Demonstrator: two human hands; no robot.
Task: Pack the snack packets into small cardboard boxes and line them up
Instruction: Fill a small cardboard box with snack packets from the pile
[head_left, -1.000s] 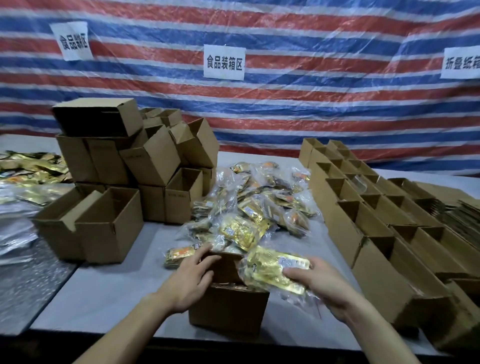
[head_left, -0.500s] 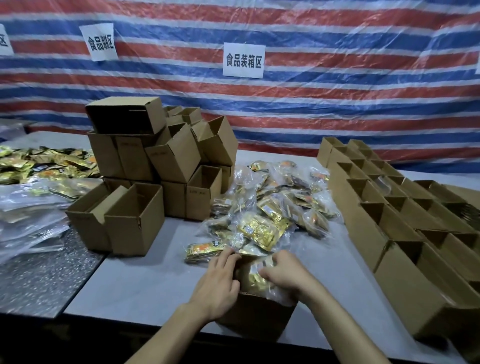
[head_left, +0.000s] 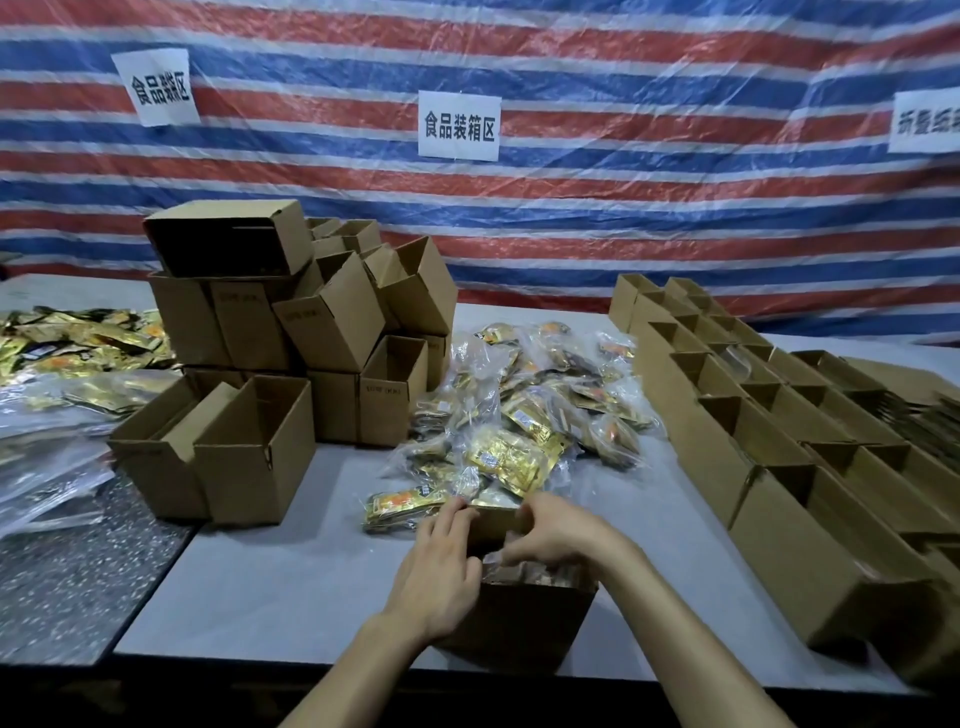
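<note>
A small open cardboard box (head_left: 519, 629) stands at the table's near edge, in the middle. My left hand (head_left: 441, 566) rests against its left rim with the fingers fairly straight. My right hand (head_left: 558, 530) reaches down into the box from above, fingers curled round a clear-wrapped gold snack packet (head_left: 524, 571) that sits mostly inside; little of the packet shows. Just behind the box lies a heap of bagged snack packets (head_left: 519, 415).
A stack of empty boxes (head_left: 291, 322) fills the left back, with two open boxes (head_left: 223, 457) in front of it. Rows of lined-up boxes (head_left: 753, 441) run along the right. Loose gold packets (head_left: 78, 343) and plastic bags (head_left: 41, 467) lie far left. The white table (head_left: 291, 571) ends close to me.
My right hand carried the gold packet from beside the box over its opening and pushed it down inside. My left hand stayed at the box's left side. The view shifted a little.
</note>
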